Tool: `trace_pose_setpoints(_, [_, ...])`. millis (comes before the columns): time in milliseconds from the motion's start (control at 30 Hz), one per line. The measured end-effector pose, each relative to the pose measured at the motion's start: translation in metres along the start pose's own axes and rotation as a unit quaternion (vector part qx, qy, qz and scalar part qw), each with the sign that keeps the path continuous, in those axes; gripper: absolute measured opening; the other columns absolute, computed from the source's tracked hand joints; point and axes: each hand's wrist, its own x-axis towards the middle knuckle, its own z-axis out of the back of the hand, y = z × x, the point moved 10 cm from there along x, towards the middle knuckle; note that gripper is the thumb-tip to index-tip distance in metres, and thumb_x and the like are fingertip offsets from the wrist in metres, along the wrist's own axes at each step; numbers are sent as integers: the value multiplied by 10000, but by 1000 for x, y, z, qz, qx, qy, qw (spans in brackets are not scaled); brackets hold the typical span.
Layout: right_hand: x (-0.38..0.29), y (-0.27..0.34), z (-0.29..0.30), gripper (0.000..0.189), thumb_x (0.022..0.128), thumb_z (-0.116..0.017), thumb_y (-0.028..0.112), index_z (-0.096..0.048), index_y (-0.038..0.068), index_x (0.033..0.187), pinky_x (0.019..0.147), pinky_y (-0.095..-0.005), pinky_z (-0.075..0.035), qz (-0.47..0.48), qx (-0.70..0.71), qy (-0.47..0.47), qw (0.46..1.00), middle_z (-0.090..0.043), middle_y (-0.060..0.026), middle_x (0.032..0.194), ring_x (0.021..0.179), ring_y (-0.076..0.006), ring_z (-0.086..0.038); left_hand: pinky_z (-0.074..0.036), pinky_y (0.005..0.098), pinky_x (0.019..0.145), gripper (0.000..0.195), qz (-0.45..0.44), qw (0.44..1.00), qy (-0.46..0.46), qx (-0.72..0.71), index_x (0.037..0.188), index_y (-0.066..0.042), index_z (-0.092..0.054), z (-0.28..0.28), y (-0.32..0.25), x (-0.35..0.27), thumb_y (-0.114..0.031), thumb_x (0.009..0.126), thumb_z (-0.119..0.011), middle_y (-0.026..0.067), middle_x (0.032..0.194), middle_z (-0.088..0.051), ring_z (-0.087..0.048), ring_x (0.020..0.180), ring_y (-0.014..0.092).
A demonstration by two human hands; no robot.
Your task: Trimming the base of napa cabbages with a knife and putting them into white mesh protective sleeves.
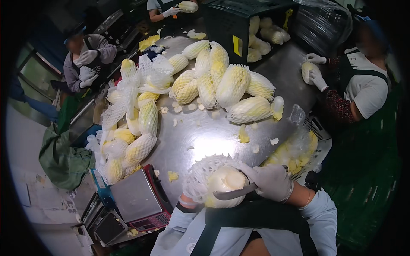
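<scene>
Close to my body is a napa cabbage [224, 184], its cut stem end turned up towards me. A white foam net sleeve [201, 174] is bunched around its far and left side. My left hand [187, 201] supports the cabbage from the left; only the wrist shows, the fingers being hidden by net and cabbage. In my gloved right hand [274, 183] is a knife [235, 192] with a dark curved blade, which lies across the near side of the stem end.
Netted napa cabbages [233, 86] lie in piles on the metal table [182, 131], among trimmed slices and leaves. A digital scale [137, 195] stands at left, a basket [322, 147] with bagged leaves at right, a dark crate [225, 30] behind. A co-worker [365, 76] handles a cabbage at right; others work beyond.
</scene>
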Motion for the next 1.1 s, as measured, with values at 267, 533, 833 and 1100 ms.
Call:
trace_pose_setpoints(267, [-15, -128, -46, 498, 716, -576, 86, -506, 163, 1203, 499, -350, -454, -172, 33, -130, 976, -580, -74, 659, 586, -271, -595, -388, 356, 976, 454, 51, 996, -60, -37, 1287, -8, -375, 52, 44, 3, -260, 917, -449, 133, 1266, -465, -474, 1139, 241])
trace_pose_setpoints(533, [13, -45, -22, 418, 747, -581, 186, -538, 121, 1158, 480, -346, -463, -30, 3, -39, 999, -579, -100, 651, 540, -276, -582, -409, 339, 954, 398, 75, 994, 82, -18, 1245, 36, -414, -37, -11, 31, -176, 911, -463, 164, 1225, -499, -502, 1101, 219])
trace_pose_setpoints(833, [21, -124, -270, 213, 898, -529, 249, -603, 51, 921, 427, -224, -394, -244, 783, 87, 566, -543, 42, 622, 463, -60, -475, -389, 332, 969, 383, 63, 988, 59, -131, 1262, 4, -413, 24, 74, 54, -178, 926, -440, 139, 1252, -482, -485, 1117, 207])
trace_pose_setpoints(1100, [38, -79, -177, 192, 905, -519, 227, -590, 49, 897, 418, -209, -369, -273, 828, -9, 490, -536, 36, 618, 458, -51, -455, -358, 323, 993, 410, 47, 956, 141, -252, 1308, -23, -361, -8, 49, 46, -188, 937, -424, 102, 1285, -461, -465, 1138, 201])
